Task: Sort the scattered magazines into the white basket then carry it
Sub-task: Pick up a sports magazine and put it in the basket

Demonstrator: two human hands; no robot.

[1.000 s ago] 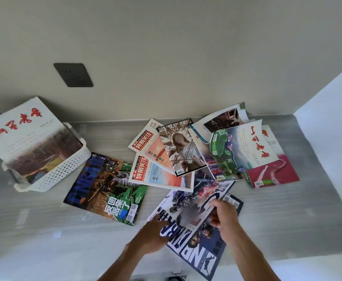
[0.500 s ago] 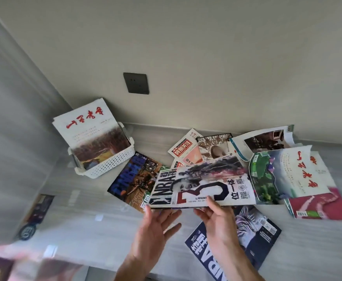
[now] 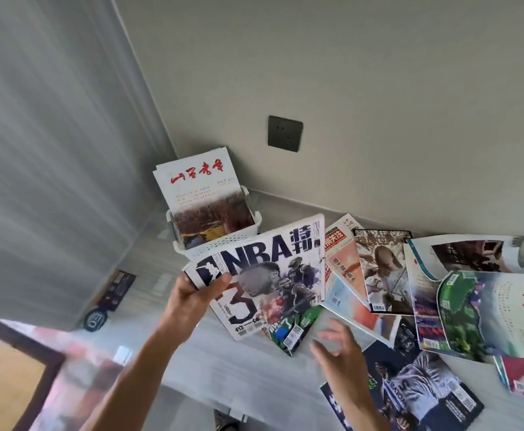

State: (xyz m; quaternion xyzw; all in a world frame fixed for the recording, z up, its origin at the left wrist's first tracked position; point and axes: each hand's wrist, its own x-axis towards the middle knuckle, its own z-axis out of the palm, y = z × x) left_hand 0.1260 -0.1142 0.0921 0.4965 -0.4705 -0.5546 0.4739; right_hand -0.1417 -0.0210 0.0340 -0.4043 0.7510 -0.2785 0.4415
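**NBA magazine held near the basket**

Head view: the left hand pinches the NBA magazine by its spine corner, in front of the white basket. Right hand hovers, fingers spread, above the counter. Light, floppy and glossy; best gripped along the spine.
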